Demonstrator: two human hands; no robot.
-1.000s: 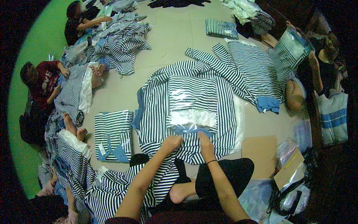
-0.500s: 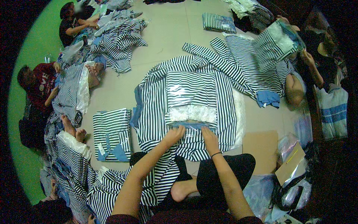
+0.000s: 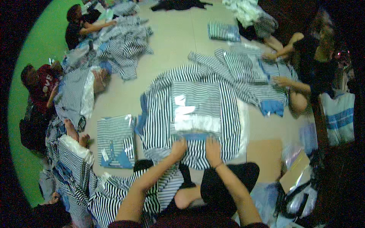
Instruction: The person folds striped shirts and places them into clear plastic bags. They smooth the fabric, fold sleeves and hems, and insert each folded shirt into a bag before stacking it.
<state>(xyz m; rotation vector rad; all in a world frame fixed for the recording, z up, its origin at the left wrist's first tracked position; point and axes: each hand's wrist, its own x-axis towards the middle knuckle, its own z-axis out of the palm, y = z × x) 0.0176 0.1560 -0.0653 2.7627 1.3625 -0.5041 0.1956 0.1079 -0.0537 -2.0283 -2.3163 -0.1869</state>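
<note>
A clear plastic bag point(image 3: 195, 110) with a folded black-and-white striped garment inside lies in front of me. White lace and a blue strip show near its close end, and light glares off the film. My left hand point(image 3: 178, 149) and my right hand point(image 3: 213, 151) pinch that near edge, one toward each corner; the picture is slightly smeared there. Beneath the bag a striped shirt point(image 3: 156, 117) with blue cuffs is spread on the floor, its sleeves reaching away from me.
To my left lies another bagged striped garment point(image 3: 116, 142). Brown cardboard point(image 3: 264, 155) and loose plastic bags point(image 3: 302, 197) are at right. A co-worker's hands point(image 3: 279, 80) rest near a bagged garment point(image 3: 246, 66) at far right. Other people sit along the left among striped piles point(image 3: 125, 45).
The whole view has shifted a little, and my hands keep their hold on the bag's near edge. The co-worker at right has lowered a bagged garment onto the spread shirt there.
</note>
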